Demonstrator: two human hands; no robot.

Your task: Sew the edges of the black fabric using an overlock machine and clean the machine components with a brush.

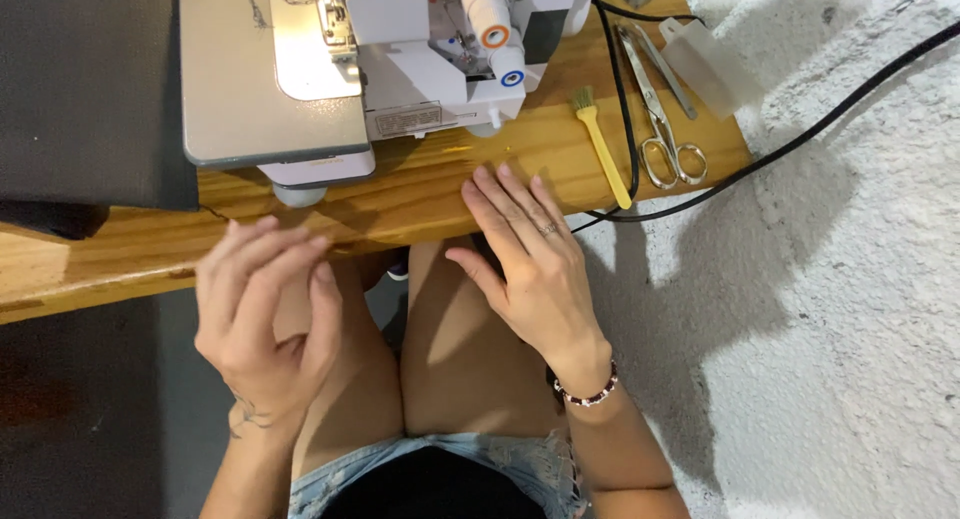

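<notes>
One label shows, and no screens or signs. It is a small rectangular sticker (407, 120) on the front lower face of the white sewing machine (400, 49), which stands on the wooden surface (440, 184). The sticker is white or pale grey with fine dark print and a thin dark outline, wider than tall, sitting slightly tilted just above the machine's bottom edge. To its left lies the machine's grey flat bed; above it are the white covers. A clear plastic package or cover (705, 64), long and boxy, lies at the surface's far right corner, just beside the scissors (660, 109); its contents cannot be told.
</notes>
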